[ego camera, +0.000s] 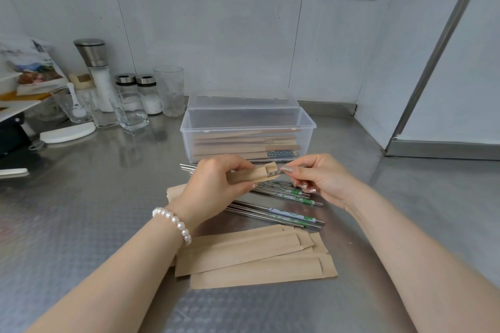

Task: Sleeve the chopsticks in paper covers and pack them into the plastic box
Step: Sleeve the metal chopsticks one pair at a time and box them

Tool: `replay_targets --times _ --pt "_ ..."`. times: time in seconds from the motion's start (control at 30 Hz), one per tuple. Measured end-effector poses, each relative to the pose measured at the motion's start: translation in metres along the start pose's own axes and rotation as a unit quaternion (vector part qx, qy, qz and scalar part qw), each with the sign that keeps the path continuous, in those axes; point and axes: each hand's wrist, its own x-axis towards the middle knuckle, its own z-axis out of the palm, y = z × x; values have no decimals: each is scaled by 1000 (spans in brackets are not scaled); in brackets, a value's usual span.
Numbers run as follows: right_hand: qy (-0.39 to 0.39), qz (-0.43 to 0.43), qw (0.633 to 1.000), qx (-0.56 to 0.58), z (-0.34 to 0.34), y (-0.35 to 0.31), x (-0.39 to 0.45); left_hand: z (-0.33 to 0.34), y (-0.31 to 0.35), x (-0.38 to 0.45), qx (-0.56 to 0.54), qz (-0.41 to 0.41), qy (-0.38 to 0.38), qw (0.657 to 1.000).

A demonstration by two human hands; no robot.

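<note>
L hand (216, 181) gripping sleeve (257, 174)

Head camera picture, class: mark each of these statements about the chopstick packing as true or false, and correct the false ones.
1. The plastic box has its lid open. True.
2. The box holds no sleeved chopsticks yet. False: several paper-covered pairs already lie inside it.
3. The left hand holds a paper cover while the right hand feeds chopsticks into its open end. True.
4. Empty paper covers lie on the counter nearer the person than the loose chopsticks. True.
5. The pearl bracelet is on the right wrist. False: it is on the left wrist.
</note>
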Motion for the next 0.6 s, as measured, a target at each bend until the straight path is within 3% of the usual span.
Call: replay_targets --times 0.17,0.27,0.37,0.5,0.6 --pt "6 -10 1000 9 2 -5 -3 -1 0 0 4 -7 -2 1000" --pt "125 -77 989 12 -3 -7 2 -3 -2 2 9 -21 14 1000" --pt "215 -141 957 -136 -9 2 16 -6 -5 3 5 -45 36 998" --pt "151 -110 910 -369 -2 17 30 -6 -8 4 7 -68 47 997" --pt "149 -87 885 -433 3 21 32 -5 -7 5 11 -67 44 997"
